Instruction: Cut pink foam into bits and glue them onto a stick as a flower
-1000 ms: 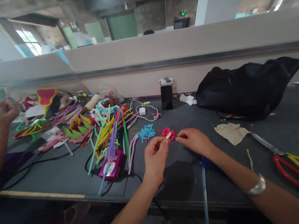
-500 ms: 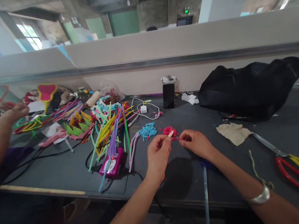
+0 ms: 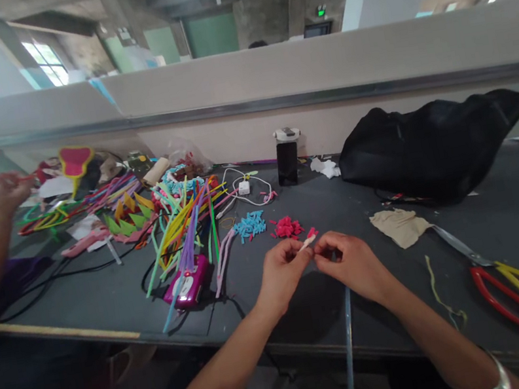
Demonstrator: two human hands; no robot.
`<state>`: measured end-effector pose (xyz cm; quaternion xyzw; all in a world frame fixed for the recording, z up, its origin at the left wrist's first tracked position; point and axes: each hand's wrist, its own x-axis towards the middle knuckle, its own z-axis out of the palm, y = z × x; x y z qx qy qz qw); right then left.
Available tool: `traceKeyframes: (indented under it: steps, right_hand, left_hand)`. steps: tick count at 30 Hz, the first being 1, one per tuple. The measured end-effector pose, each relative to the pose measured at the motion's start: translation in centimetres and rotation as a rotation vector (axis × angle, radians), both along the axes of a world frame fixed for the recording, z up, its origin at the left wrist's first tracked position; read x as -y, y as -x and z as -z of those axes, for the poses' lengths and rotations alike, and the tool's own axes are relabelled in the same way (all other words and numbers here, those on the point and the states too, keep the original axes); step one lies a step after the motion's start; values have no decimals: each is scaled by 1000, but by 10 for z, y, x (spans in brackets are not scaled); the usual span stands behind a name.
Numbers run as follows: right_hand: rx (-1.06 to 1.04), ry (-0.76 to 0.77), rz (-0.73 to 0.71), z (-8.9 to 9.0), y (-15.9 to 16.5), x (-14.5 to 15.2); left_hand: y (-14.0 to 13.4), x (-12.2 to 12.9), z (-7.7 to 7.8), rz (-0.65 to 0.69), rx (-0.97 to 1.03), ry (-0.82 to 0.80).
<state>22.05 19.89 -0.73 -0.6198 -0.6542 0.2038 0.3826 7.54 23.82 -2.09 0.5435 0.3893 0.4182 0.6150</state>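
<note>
Pinching a pink-tipped cream strip [image 3: 308, 241] in the left hand [image 3: 281, 274], beside the right hand [image 3: 351, 262], curled with any pinch unclear.

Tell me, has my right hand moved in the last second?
Yes: your right hand has moved toward you and slightly right, away from the blue pile.

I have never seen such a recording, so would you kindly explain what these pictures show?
There is no machine: one camera worn on a person's head looks forward and down at their bare hands. The left hand pinches a small cream piece, with something red at its tip; the right hand is close beside it, though whether it holds anything is unclear. On the dark tabletop lie a pile of small red pieces, a pile of small light-blue pieces, long multicoloured fuzzy stems and large scissors with red and yellow handles.
</note>
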Motion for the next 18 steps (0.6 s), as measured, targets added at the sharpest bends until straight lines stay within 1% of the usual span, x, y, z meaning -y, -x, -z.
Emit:
traceKeyframes:
  steps: [3,7,10,13,16,18]
  right_hand:
    - [-76,7,18,-1,-1,1]
    - [-184,3,110,0,-11,2]
    - [-218,-5,158,1,-16,4]
    - [-204,-12,122,1,-12,5]
    - [-137,-46,61,2,-3,5]
    - [-104,-60,45,3,0,5]
  left_hand:
    - [1,0,0,26,41,41]
    - [6,-3,-2,38,134,140]
    - [8,-4,-2,39,174,170]
    - [8,-4,0,43,193,184]
    - [7,-2,0,61,203,193]
    - [7,-1,-1,80,205,204]
